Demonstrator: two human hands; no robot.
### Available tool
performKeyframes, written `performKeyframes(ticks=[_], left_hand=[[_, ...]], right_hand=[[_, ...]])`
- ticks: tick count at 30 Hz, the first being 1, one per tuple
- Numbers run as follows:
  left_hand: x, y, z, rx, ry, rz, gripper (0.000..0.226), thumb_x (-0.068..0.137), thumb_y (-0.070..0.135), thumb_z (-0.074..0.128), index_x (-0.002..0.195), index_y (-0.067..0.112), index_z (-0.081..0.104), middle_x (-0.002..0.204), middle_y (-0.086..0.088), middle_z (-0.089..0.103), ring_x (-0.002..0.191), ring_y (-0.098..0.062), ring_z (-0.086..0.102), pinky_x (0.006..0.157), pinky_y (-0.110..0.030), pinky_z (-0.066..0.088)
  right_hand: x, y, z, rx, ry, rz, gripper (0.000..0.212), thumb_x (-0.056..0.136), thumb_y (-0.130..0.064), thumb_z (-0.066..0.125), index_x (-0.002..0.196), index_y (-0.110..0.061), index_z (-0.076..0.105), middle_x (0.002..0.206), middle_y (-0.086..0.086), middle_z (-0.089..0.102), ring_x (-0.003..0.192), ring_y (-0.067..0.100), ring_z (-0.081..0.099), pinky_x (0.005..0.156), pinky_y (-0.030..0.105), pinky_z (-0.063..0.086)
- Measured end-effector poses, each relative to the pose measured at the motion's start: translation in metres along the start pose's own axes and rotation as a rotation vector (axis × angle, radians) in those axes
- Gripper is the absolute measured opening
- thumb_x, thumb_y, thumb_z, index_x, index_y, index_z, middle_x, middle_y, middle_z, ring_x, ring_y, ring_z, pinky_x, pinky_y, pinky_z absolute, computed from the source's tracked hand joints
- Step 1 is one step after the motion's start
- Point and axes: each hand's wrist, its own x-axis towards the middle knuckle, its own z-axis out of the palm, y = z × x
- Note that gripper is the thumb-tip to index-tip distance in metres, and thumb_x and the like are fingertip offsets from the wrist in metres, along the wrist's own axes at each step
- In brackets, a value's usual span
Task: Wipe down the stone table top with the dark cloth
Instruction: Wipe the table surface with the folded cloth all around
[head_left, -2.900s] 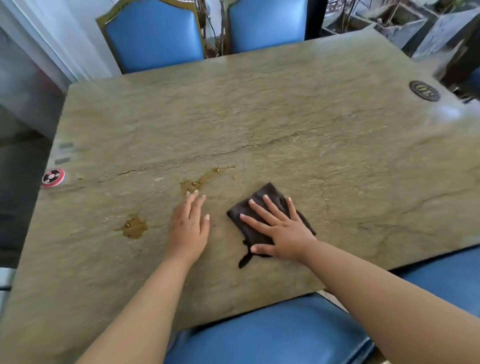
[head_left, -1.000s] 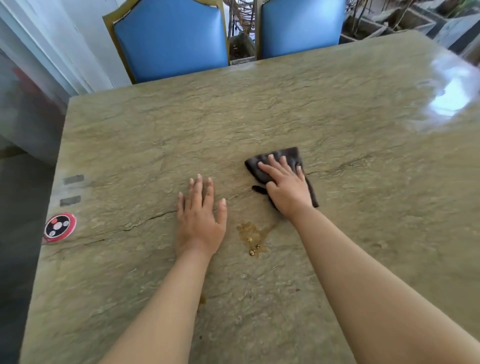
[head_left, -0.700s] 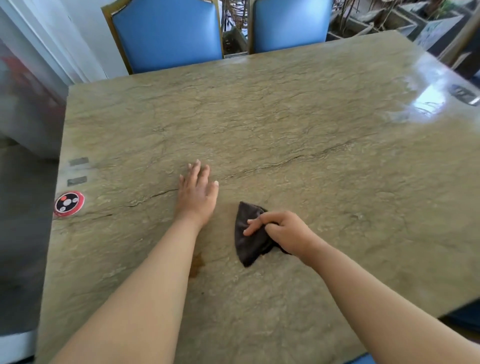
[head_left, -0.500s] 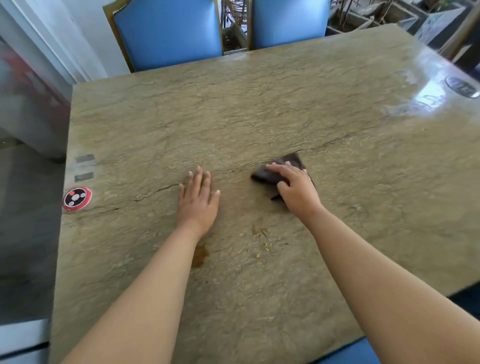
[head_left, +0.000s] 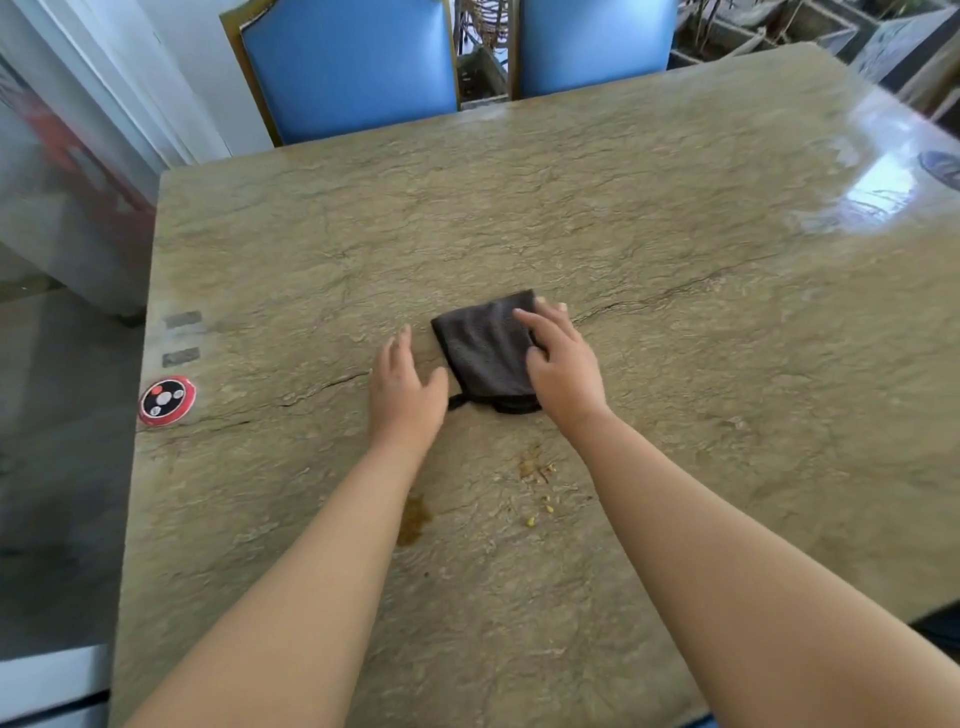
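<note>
Fingers of my right hand spread flat on the cloth, cloth mid-table, my left hand open just beside it, perhaps touching stone, brown smear and crumbs nearer me, two blue chairs beyond

Since half a second ago the dark cloth has opened from a small bunch into a flat spread under the right hand, while the left hand has drawn close beside it, fingers closed together.
</note>
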Motion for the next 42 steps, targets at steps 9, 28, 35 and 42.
performKeyframes(ticks=[9, 28, 35, 42], left_hand=[[0.042, 0.04, 0.054, 0.63, -0.206, 0.43, 0.065, 0.094, 0.066, 0.019, 0.152, 0.04, 0.009, 0.163, 0.009, -0.006, 0.15, -0.018, -0.008, 0.121, -0.041, -0.006], [0.107, -0.052, -0.043, 0.694, -0.131, 0.19, 0.063, 0.09, 0.071, 0.019, 0.149, 0.052, 0.005, 0.162, 0.014, -0.006, 0.15, -0.02, -0.007, 0.12, -0.046, -0.002], [0.065, -0.083, -0.067, 0.615, 0.013, -0.173, 0.066, 0.091, 0.069, 0.011, 0.151, 0.045, 0.0, 0.163, 0.005, -0.011, 0.149, -0.028, -0.012, 0.119, -0.052, -0.002], [-0.028, -0.1, -0.067, 0.654, -0.114, 0.261, 0.065, 0.087, 0.072, 0.011, 0.148, 0.053, 0.006, 0.162, 0.012, -0.004, 0.15, -0.022, -0.004, 0.12, -0.048, 0.0]], right_hand=[[-0.012, 0.03, 0.005, -0.066, 0.213, 0.092, 0.05, 0.097, -0.003, 0.033, 0.145, -0.018, 0.039, 0.155, 0.003, 0.032, 0.147, 0.018, 0.016, 0.119, 0.028, 0.013], [0.006, -0.043, 0.104, -0.387, 0.016, -0.011, 0.049, 0.099, -0.019, 0.032, 0.146, -0.03, 0.033, 0.161, 0.002, 0.011, 0.148, 0.022, -0.007, 0.118, 0.043, -0.012], [0.007, -0.045, 0.119, -0.55, 0.043, 0.0, 0.05, 0.098, -0.017, 0.028, 0.145, -0.033, 0.023, 0.161, 0.004, 0.004, 0.147, 0.023, -0.014, 0.116, 0.054, -0.012], [0.003, -0.045, 0.104, -0.394, 0.027, -0.046, 0.049, 0.097, -0.012, 0.035, 0.143, -0.028, 0.039, 0.159, 0.002, 0.019, 0.149, 0.018, 0.001, 0.118, 0.044, -0.011]])
